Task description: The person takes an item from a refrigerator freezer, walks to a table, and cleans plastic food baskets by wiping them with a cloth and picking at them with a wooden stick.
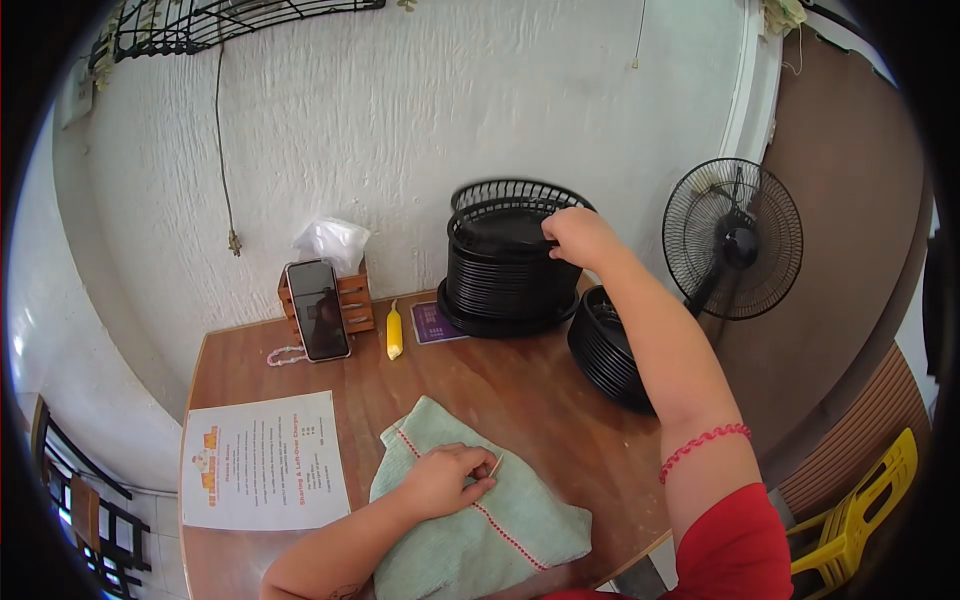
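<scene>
My right hand (582, 240) is closed on the rim of a black oval basket (520, 192), which is tilted at the top of a tall stack of black baskets (510, 285). My left hand (452, 480) rests on a pale green cloth (520, 510) with red stitched lines, its fingers curled. A thin light stick-like piece (496, 465) shows at its fingertips; whether the fingers also pinch the cloth is hidden. A second stack of black baskets (608, 355) leans on its side under my right forearm.
On the wooden table (400, 385) are a printed sheet (265, 465), a phone (318, 310) against a wooden holder (356, 302) with a plastic bag (333, 243), a yellow bottle (394, 332) and a purple card (436, 322). A black fan (735, 240) and yellow chair (860, 510) stand right.
</scene>
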Demonstrator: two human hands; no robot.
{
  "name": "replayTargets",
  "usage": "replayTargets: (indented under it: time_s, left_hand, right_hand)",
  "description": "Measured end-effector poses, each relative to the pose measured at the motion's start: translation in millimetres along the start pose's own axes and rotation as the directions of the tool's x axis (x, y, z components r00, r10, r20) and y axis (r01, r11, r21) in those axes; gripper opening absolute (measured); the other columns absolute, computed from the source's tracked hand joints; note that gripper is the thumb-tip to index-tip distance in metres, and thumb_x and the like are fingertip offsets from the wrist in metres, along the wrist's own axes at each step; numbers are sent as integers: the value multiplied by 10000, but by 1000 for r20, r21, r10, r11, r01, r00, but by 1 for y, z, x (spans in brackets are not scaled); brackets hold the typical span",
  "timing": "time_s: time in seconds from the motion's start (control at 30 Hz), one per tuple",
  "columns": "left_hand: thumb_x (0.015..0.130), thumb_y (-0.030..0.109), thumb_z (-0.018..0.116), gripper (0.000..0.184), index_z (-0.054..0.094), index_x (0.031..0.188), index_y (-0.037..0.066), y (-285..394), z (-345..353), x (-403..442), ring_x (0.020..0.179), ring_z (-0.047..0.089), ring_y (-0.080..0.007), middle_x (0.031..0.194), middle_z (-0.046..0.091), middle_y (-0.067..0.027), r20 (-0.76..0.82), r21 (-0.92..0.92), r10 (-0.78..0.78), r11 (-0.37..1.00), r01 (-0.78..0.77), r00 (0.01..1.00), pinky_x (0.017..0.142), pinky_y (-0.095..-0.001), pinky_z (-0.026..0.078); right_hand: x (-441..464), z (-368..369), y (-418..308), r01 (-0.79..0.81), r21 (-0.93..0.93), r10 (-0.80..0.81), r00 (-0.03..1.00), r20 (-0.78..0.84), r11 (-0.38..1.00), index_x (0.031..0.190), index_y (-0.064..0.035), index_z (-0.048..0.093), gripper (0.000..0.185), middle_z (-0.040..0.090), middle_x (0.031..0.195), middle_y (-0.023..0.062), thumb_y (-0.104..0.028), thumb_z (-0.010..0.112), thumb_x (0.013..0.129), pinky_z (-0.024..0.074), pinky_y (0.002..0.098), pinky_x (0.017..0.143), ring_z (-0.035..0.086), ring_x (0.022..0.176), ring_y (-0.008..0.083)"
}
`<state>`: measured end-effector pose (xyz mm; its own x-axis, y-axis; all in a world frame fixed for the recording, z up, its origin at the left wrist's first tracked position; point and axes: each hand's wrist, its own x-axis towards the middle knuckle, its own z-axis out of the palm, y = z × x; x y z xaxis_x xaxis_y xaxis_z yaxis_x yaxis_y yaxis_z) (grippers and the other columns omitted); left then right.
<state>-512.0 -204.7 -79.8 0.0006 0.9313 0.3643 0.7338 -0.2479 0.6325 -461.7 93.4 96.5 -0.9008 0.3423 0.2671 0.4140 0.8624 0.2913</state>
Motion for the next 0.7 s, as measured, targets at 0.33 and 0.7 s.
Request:
replayTargets:
  time_s: [0.33,0.7]
  left_hand:
    - [699,112,595,183,534,870,88,0,-2,-1,641,520,-181,691,554,-8,19,-12,-18,1000,18,1000,620,-276,417]
    - [764,-22,498,145,484,897,32,-8,-13,8,660,498,-93,758,538,-41,-247,-910,-702,404,88,668,605,-190,414]
  right_hand:
    - [-50,-39,-38,416,713,283,714,-640,564,999,-28,503,258,570,885,52,-43,576,753,415,234,619,519,691,127]
    - [-179,15,-98,-237,627,4,934,357,-742,1114,-9,435,283,565,954,79,-103,473,850,448,214,671,551,783,121]
